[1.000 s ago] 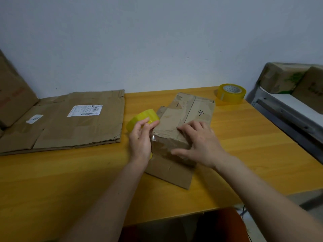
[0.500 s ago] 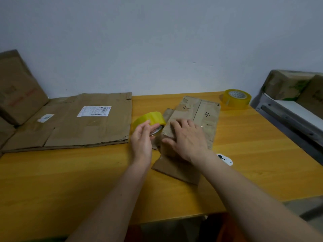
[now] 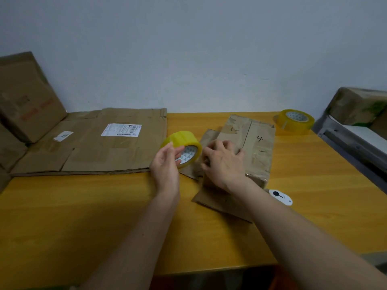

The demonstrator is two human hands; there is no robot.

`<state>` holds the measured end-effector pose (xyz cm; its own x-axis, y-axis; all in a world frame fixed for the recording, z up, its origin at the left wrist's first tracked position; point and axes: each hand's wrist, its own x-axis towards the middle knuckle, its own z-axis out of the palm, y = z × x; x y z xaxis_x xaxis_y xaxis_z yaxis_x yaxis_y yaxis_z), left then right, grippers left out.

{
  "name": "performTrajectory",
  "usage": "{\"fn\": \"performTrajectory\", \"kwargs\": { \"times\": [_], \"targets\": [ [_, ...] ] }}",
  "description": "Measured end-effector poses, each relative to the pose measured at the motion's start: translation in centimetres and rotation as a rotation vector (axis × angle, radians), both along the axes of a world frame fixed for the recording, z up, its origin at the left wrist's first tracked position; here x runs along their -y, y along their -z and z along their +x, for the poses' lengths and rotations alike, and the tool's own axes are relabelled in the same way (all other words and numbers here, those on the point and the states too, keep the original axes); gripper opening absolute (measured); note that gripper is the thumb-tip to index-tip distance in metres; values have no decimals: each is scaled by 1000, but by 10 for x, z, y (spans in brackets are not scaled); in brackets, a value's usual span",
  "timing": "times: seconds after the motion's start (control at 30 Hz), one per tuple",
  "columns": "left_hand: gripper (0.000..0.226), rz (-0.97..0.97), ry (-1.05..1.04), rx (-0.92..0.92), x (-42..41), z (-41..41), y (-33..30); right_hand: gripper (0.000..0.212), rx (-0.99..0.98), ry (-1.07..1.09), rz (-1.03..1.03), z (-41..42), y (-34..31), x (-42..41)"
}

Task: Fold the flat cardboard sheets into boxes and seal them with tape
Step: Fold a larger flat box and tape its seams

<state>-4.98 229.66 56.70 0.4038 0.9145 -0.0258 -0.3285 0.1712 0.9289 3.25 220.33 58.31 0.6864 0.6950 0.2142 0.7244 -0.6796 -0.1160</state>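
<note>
1 head-worn wide-angle view, facing forward and down, close over the table (image 3: pixel 83 216), wall behind

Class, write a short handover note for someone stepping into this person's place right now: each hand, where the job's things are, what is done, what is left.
Left hand: holds the yellow tape roll just left of the small box.
Right hand: fingers curled, pressing on the small box, marked 3 and 4, lying on the table.
Spare tape roll: far right of the table. Flat cardboard sheets: lying at the left.
Done: small box formed, with glossy tape on it.
Left: finish taping it, then fold and seal the flat sheets.
</note>
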Motion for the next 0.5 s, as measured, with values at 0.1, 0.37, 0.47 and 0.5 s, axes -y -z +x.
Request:
{"fn": "performTrajectory", "kwargs": {
  "times": [0.1, 0.37, 0.47, 0.5],
  "targets": [
    [19, -3, -9, 3, 0, 0, 1, 44, 53, 12, -54, 1, 6, -5],
    [9, -66, -114, -1, -3, 4, 3, 30, 167, 129, -30, -4, 10, -18],
    [6, -99, -196, -55, -9, 2, 1, 34, 60, 25, 7, 1, 5, -14],
    [5, -102, -215, -75, -11, 0, 1, 40, -47, -44, 75, 3, 0, -7]
  ]
}}
